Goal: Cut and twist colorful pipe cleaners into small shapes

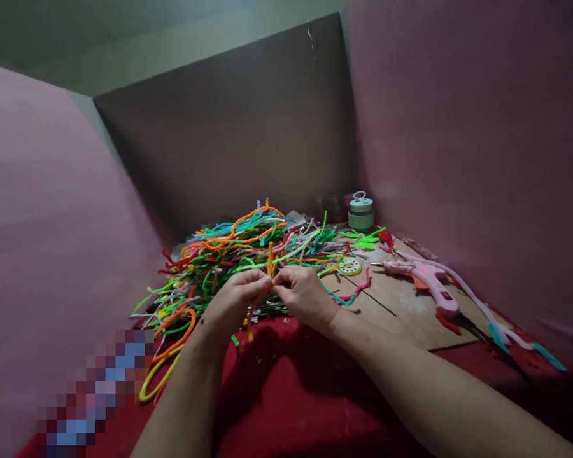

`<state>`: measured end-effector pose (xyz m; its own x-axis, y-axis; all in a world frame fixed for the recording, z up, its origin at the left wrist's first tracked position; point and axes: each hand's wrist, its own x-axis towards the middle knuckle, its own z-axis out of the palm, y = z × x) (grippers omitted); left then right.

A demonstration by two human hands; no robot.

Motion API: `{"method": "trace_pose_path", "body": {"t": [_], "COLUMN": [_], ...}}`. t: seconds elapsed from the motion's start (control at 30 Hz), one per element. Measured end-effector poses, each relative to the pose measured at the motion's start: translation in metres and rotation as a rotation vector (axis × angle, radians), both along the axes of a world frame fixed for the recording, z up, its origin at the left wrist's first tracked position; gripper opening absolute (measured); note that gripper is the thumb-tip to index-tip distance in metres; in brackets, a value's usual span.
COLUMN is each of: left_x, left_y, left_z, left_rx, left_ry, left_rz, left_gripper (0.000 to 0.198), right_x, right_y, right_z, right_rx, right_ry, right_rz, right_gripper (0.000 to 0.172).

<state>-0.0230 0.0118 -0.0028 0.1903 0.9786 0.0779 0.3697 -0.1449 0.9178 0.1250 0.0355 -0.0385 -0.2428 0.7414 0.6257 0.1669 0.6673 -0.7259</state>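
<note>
Both hands meet in front of a big heap of coloured pipe cleaners [219, 254]. Between my fingertips stands an orange-yellow pipe cleaner [270, 257], its upper part upright and folded or doubled. Another orange length hangs below the fingers. My left hand [241, 296] is closed, thumb and fingers pinching the pipe cleaner from the left. My right hand [303, 292] is closed as well, its thumb and fingertips gripping the same piece from the right. The fingers hide the exact spot where the piece is held.
A wooden board [410, 324] at right carries a pink glue gun [427, 280], a round yellow-rimmed disc [349, 266] and a pink-and-teal pipe cleaner [358, 289]. Behind stands a pale green lidded jar [361, 213]. Red cloth [296, 394] covers the table; pink walls rise on both sides.
</note>
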Motion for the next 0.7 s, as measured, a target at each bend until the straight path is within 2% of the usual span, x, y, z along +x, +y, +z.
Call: {"method": "trace_pose_path", "body": {"t": [0.07,0.1,0.23,0.33,0.43,0.5,0.6,0.7], "left_x": [-0.002,-0.003,0.0,0.006,0.01,0.012,0.013,0.012], "left_y": [0.003,0.003,-0.001,-0.005,-0.007,-0.008,-0.01,-0.012], "left_z": [-0.008,-0.011,-0.012,-0.011,-0.013,-0.016,-0.017,-0.016], "left_rx": [0.009,0.029,0.124,0.198,0.399,0.56,0.676,0.681], "left_ry": [-0.044,-0.053,-0.072,0.026,0.255,0.435,0.617,0.643], "left_rz": [0.003,0.021,0.1,0.183,0.296,0.311,0.233,0.165], "left_gripper": [0.025,0.025,0.026,0.026,0.018,0.015,0.017,0.017], "right_x": [-0.002,-0.003,-0.006,-0.007,-0.007,-0.007,-0.005,-0.003], "right_y": [0.0,0.0,0.002,0.005,0.009,0.011,0.012,0.009], "right_z": [-0.002,-0.002,-0.001,-0.003,-0.007,-0.009,-0.008,-0.004], "right_rx": [0.043,0.003,-0.365,-0.505,-0.476,-0.417,-0.333,-0.303], "right_ry": [-0.034,-0.02,0.156,0.237,0.23,0.174,0.094,0.062], "right_rz": [-0.031,-0.009,0.219,0.283,0.213,0.146,0.066,0.04], "right_gripper": [0.012,0.012,0.012,0.017,0.019,0.017,0.015,0.014]}}
